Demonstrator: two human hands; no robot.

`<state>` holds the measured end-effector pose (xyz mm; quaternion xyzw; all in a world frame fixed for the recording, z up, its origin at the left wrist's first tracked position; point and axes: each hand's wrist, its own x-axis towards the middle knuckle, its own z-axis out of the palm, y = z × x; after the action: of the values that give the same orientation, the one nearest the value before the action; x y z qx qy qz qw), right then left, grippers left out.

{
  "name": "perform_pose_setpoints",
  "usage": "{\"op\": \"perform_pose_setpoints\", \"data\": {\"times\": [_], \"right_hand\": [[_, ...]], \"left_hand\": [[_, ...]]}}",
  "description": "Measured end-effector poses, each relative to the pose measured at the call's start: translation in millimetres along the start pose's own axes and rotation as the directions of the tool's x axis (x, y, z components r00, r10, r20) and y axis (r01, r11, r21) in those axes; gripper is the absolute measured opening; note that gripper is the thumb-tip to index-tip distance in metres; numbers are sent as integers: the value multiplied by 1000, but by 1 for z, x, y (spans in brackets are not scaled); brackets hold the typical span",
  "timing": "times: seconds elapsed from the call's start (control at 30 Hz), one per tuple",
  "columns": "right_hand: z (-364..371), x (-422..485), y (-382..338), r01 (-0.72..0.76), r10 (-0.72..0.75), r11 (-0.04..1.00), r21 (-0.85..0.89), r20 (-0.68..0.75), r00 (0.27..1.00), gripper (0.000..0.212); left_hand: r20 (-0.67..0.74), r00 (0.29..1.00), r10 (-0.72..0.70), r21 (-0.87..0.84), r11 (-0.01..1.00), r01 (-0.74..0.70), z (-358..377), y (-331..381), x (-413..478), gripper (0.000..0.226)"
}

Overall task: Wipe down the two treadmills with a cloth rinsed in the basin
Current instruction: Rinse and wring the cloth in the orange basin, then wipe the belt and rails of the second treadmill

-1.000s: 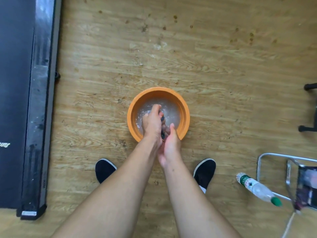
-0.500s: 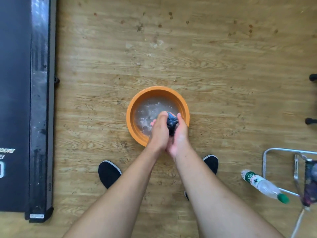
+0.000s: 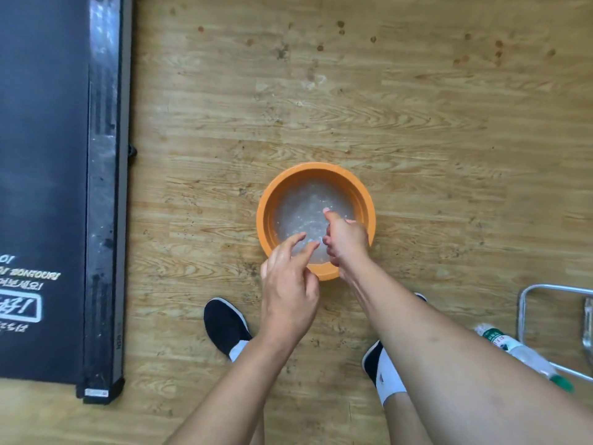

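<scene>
My left hand hangs open over the near rim of the basin on the floor, while just right of it my right hand curls above the water, whether round the unseen cloth I cannot tell.

Open floor beyond basin; treadmill walls left side; bottle, metal frame crowd right.

The round orange plastic basin held cloudy grey water. The tan laminate floor showed wood grain and dark brown spots. The flat black treadmill deck carried white lettering. The clear plastic bottle had a green cap.
</scene>
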<state>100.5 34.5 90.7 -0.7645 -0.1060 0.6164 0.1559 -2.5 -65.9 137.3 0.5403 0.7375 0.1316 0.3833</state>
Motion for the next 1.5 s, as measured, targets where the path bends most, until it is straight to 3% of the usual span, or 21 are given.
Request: {"op": "perform_pose_setpoints", "data": {"times": [0.13, 0.33, 0.47, 0.6, 0.77, 0.87, 0.97, 1.03, 1.17, 1.3, 1.5], "right_hand": [[18, 3, -2, 116, -115, 986, -121, 21, 993, 51], [22, 2, -1, 83, -78, 995, -53, 89, 993, 48], [16, -4, -8, 72, -72, 997, 24, 40, 997, 48], [7, -19, -10, 152, -152, 988, -4, 18, 988, 51], [-10, -87, -35, 161, -166, 986, 46, 123, 978, 37], [-14, -172, -70, 133, -160, 982, 136, 211, 964, 15], [-15, -254, -104, 138, -183, 977, 161, 309, 933, 9], [-15, -332, -142, 244, -273, 962, 123, 389, 880, 17], [-20, -490, -214, 570, -482, 821, 34, 576, 660, 23], [-24, -632, -269, 827, -577, 562, -22, 705, 411, 23], [-28, -799, -295, 952, -481, 293, 92, 874, 63, 27]], "left_hand": [[14, 971, -237, -131, 963, 237, 11, -16, 18, 52], [12, 944, -329, -269, 908, 320, 13, -17, 55, 47], [8, 938, -347, -333, 884, 330, 2, -19, 65, 43], [64, 936, -347, -351, 870, 347, -16, -18, 55, 41], [142, 945, -294, -378, 867, 326, -65, 16, 17, 44], [84, 956, -281, -408, 866, 291, -130, 57, -8, 43], [-45, 967, -251, -471, 859, 201, -197, 100, -29, 36], [-208, 950, -231, -498, 861, 101, -262, 142, -55, 31], [-486, 858, -168, -505, 855, -118, -395, 235, -131, 25], [-600, 777, -190, -581, 771, -260, -507, 308, -222, 18], [-731, 640, -235, -523, 796, -305, -624, 360, -356, 16]]}}
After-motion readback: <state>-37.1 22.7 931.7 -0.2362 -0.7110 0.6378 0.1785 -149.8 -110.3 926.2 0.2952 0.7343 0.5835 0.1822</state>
